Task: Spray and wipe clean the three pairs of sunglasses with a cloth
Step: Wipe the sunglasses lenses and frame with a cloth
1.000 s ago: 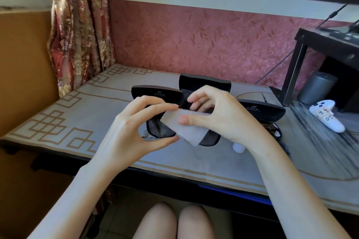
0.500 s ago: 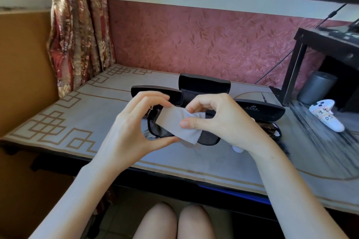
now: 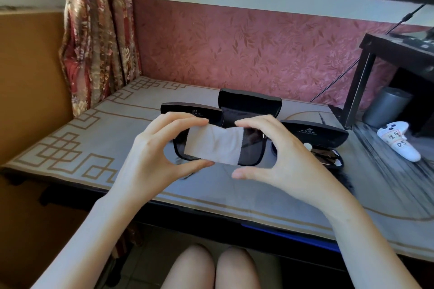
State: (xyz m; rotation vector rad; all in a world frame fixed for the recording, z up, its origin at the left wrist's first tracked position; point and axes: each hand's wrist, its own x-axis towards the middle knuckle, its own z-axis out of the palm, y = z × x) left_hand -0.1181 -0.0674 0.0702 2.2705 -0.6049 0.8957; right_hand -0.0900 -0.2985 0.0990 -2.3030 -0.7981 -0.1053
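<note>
Above the table's middle I hold a black-framed pair of sunglasses (image 3: 251,148) between both hands. My left hand (image 3: 150,152) grips its left end between fingers and thumb. A light grey cloth (image 3: 213,144) lies spread over the left lens and bridge. My right hand (image 3: 281,155) curls round the right end, fingers on the top rim by the cloth's corner, thumb stretched out below the frame. A second pair of sunglasses (image 3: 328,156) lies in an open case behind my right wrist. The white tip of a spray bottle (image 3: 307,146) peeks out there, mostly hidden.
Three black glasses cases stand behind my hands: left (image 3: 192,112), middle (image 3: 249,101), right (image 3: 314,132). A white game controller (image 3: 399,145), a grey cylinder (image 3: 385,105) and a black stand (image 3: 366,73) fill the right. The patterned table (image 3: 70,138) runs left toward a curtain (image 3: 94,30).
My right hand stopped pinching the cloth and slid right to the frame's right end. The cloth now lies flat across the left lens. The right lens is uncovered.
</note>
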